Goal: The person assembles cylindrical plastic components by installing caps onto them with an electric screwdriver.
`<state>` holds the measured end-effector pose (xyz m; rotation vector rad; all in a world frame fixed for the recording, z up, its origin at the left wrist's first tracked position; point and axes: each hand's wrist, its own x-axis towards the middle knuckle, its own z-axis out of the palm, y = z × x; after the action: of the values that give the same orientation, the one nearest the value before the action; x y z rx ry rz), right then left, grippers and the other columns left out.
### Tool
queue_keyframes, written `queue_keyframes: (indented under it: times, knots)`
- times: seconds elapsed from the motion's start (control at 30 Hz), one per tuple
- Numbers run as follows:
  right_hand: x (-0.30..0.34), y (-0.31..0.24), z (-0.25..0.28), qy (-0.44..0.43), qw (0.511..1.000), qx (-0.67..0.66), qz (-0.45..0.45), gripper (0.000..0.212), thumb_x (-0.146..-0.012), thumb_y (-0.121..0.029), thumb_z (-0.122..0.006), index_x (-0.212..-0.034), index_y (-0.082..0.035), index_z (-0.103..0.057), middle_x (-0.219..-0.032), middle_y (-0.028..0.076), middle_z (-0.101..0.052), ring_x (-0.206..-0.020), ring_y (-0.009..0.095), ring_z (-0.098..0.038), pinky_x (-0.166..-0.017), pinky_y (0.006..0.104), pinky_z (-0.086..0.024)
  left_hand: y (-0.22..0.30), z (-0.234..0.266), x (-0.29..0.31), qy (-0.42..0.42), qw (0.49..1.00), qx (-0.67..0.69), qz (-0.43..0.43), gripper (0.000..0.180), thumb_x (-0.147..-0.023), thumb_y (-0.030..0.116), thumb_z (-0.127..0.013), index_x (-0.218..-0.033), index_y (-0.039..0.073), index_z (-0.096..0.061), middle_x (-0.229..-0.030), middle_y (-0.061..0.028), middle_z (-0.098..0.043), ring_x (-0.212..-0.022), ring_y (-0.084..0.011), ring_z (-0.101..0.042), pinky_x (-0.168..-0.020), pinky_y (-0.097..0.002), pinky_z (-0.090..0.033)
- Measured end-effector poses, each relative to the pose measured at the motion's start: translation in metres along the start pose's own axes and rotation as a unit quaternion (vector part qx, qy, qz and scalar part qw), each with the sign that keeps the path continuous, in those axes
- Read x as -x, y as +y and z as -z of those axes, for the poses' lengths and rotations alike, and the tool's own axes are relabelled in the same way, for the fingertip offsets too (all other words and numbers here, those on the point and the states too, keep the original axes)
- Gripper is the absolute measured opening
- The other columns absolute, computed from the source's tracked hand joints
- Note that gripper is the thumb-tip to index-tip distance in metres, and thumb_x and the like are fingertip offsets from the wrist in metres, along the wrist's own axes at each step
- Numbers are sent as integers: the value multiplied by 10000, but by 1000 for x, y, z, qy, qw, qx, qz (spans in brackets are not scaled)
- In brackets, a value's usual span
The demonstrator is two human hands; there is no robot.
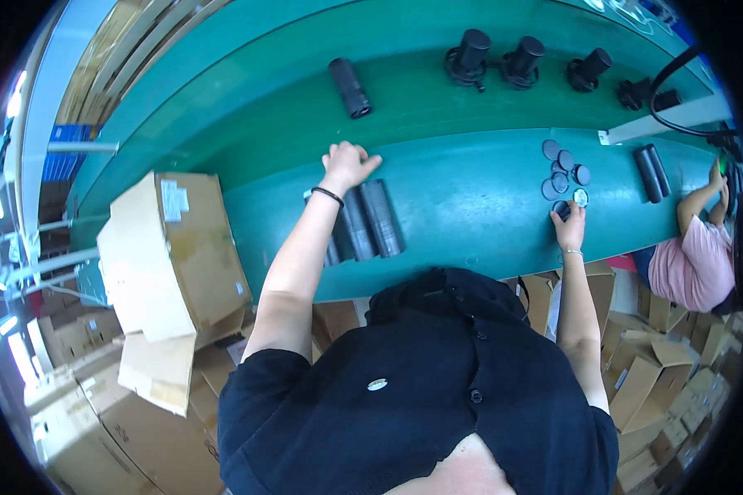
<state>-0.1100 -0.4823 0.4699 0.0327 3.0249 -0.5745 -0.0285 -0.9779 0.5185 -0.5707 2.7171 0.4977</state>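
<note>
My left hand (349,167) is at the far ends of a row of black ribbed cylinders (380,219) lying side by side on the green table (462,206). Its fingers curl loosely with the thumb apart, and I see nothing in it. On the right, my right hand (570,228) pinches a dark round cap (561,209) at the tabletop. Just beyond its fingertips is a disc with a pale face (580,197). Several flat black caps (560,181) lie in a loose cluster farther from me.
One black cylinder (351,88) lies at the back, with several black cylindrical units on round bases (470,59) to its right. A pair of cylinders (652,173) lies near a person in pink (693,264) at far right. A cardboard box (194,247) stands left; more cartons (652,379) are below.
</note>
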Motion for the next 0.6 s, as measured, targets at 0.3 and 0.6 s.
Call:
queue_keyframes:
  times: [0.3, 0.6]
  knots:
    - [39, -137, 23, -407, 437, -796, -98, 569, -869, -297, -573, -1291, 34, -383, -1149, 196, -528, -921, 236, -555, -738, 290, -475, 2, -29, 88, 98, 963, 209, -138, 319, -671, 233, -776, -839, 7, -626, -1188, -194, -460, -1035, -343, -492, -852, -404, -436]
    - [57, -189, 44, -525, 326, -786, -14, 524, -924, -301, -476, -1361, -58, -319, -1192, 244, -490, -869, 273, -559, -744, 343, -505, 66, -27, 165, 184, 915, 296, -204, 500, -657, 87, -775, -1083, 45, -516, -1276, -177, -330, -1015, -339, -518, -859, -391, -460]
